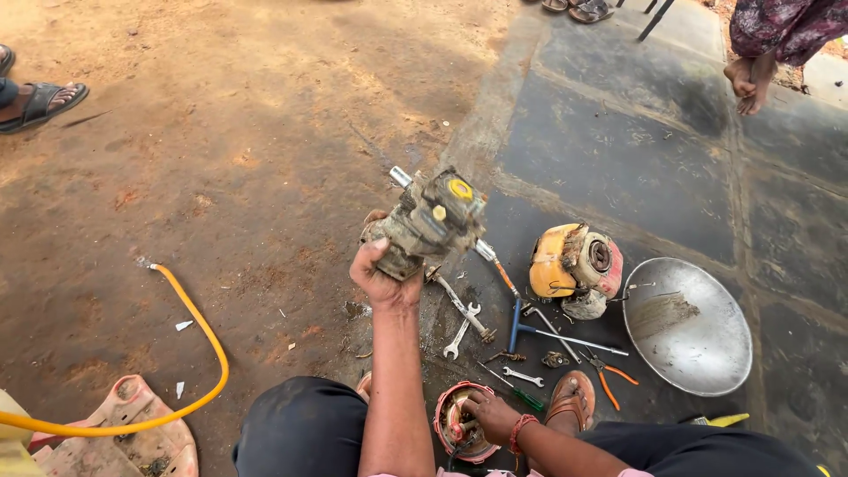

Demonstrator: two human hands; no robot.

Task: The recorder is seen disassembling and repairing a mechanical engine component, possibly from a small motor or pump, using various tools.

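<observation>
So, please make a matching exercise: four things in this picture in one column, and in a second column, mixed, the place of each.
Things:
1. dirty pump part
2. round red housing
3. metal bowl
4. yellow hose

Places:
A. on the dark slab, far right
B. held up in the left hand
C. curving over the brown dirt, left
D. low between the knees, under the right hand

Pairs: 1-B, 2-D, 3-A, 4-C
</observation>
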